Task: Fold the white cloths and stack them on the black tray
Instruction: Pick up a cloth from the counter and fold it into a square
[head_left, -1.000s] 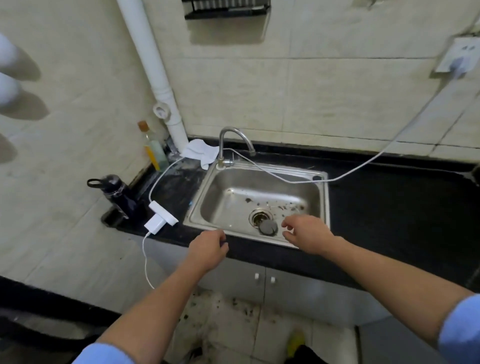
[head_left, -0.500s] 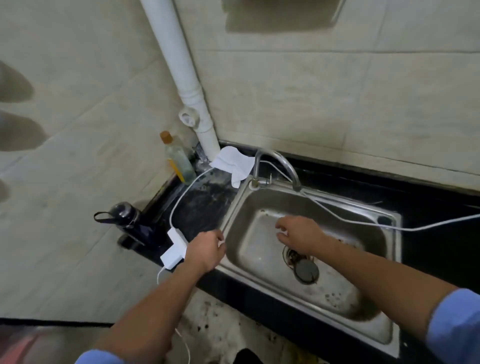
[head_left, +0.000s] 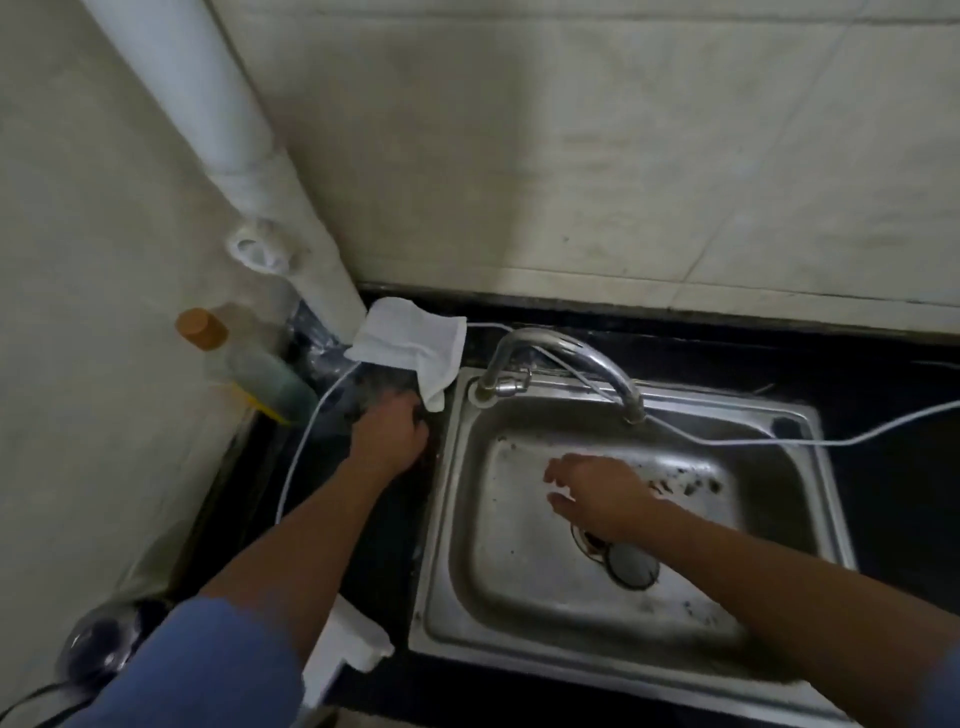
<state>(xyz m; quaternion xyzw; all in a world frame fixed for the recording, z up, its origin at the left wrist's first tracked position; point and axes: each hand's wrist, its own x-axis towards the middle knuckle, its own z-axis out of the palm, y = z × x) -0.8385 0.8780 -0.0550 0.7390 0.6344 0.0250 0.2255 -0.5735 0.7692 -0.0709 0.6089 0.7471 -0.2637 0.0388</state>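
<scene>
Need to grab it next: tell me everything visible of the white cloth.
The white cloth is thin fabric, rumpled, not neatly folded. It lies on the black counter against the white pipe, left of the faucet. One corner trails toward the sink, where the left hand reaches it; contact unclear.

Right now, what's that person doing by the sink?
A person is going for a white cloth that lies on the dark counter beside the tap. Their left hand is right at the cloth's hanging lower corner, but it is hard to tell whether it grips it yet. Their right hand hovers over the sink with its fingers spread, holding nothing. No tray is in view, so nothing is stacked yet.
</scene>
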